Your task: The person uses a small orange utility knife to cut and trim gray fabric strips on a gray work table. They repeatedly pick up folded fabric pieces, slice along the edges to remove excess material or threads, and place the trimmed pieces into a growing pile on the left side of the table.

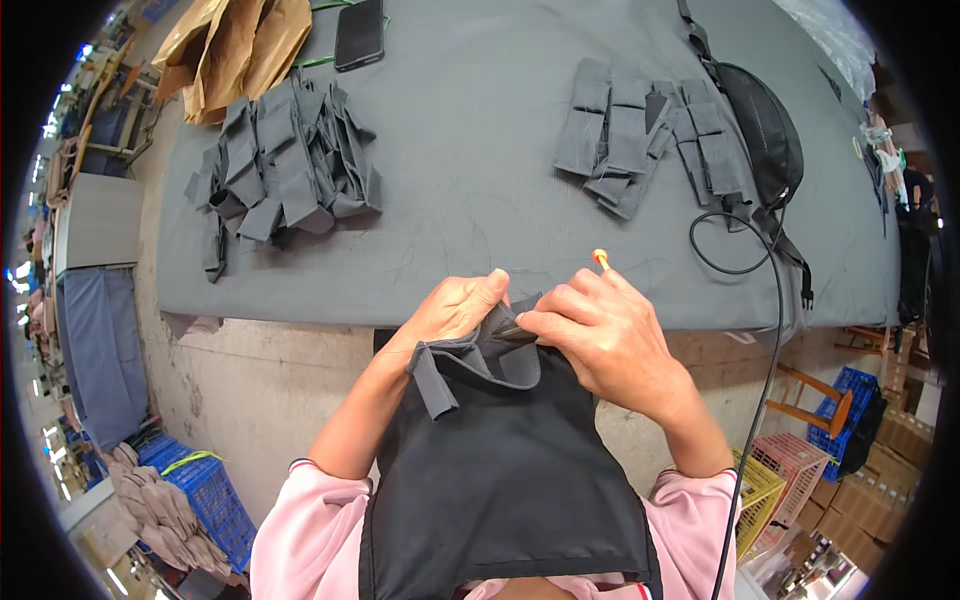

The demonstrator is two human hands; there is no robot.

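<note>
Just off the near edge of the table, over the lap, my left hand (pixel 452 310) is closed on a folded dark grey fabric piece (pixel 437 385), pinching its upper edge. Loose strips of the piece hang and curl below the fingers. My right hand (pixel 600 335) is closed around a slim tool with an orange end (pixel 600 257) that sticks out above the knuckles; the palm hides most of the tool. The right thumb and fingertips meet the fabric's right end, close beside the left hand. Whether they also grip the cloth, I cannot tell.
On the grey-covered table (pixel 470 150) lie a left heap of grey fabric pieces (pixel 285 160) and a smaller right pile (pixel 615 130). Farther back are a brown paper bag (pixel 235 55) and a phone (pixel 360 35). A black waist bag (pixel 760 130) and black cable (pixel 765 370) are at right.
</note>
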